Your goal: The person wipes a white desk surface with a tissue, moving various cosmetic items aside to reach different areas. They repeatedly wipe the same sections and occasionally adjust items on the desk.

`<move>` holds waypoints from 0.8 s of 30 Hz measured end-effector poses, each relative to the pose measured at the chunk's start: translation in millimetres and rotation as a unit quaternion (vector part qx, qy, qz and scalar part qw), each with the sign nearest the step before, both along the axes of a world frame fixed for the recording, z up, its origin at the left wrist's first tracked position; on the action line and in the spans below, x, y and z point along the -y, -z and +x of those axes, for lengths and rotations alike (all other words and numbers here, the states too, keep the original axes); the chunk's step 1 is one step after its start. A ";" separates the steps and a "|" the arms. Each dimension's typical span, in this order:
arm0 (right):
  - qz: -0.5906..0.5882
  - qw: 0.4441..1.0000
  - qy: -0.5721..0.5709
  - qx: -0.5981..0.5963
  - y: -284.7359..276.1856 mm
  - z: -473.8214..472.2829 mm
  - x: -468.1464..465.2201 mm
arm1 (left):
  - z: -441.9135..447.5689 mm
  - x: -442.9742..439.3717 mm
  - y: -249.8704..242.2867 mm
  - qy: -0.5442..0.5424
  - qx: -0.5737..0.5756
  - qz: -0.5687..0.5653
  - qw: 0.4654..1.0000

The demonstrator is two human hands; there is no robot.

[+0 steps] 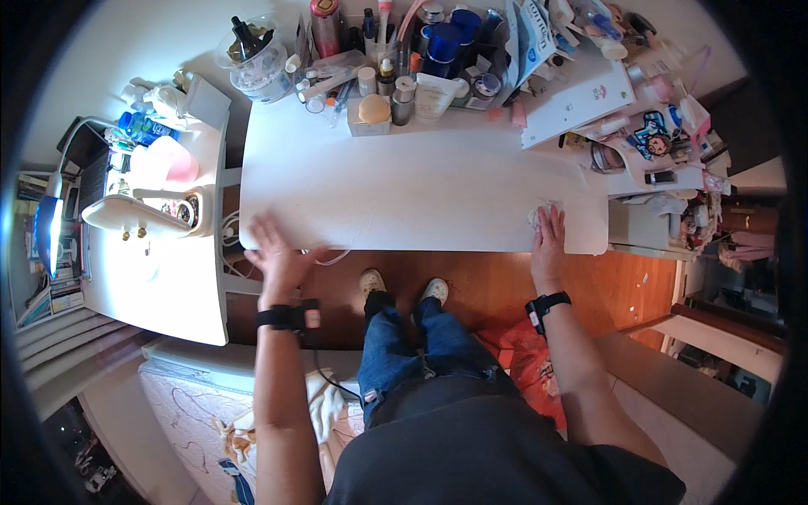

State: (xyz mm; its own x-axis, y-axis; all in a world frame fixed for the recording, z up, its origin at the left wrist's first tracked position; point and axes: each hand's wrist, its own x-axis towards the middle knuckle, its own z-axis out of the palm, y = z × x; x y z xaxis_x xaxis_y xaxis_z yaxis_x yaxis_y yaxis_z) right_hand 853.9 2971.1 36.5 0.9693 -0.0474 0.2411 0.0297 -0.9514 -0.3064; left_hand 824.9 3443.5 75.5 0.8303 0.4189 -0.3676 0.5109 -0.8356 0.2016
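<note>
A white tabletop (404, 189) lies before me. My right hand (549, 237) is flat near its front right corner, with the fingers over a crumpled white tissue or wipe (536, 216) pressed against the surface. Part of that wipe is hidden under the fingers. At the table's front left edge, my left hand (278, 255) is spread with its fingers apart and nothing in it; it is slightly blurred. Whether its palm touches the top I cannot tell. Both wrists wear black straps.
Along the back stand cosmetic bottles (442, 47), a white tube (435, 95) and a plastic tub (259, 69). A cluttered white shelf (577, 101) borders the right. To the left is a side desk (158, 290) with a lit lamp (49, 233). White cables (230, 230) hang between the tables.
</note>
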 end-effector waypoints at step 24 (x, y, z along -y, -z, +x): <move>-0.054 0.996 0.054 -0.038 -4.4 12.1 -75.0 | -7.5 -50.0 21.0 0.076 -0.046 0.026 0.996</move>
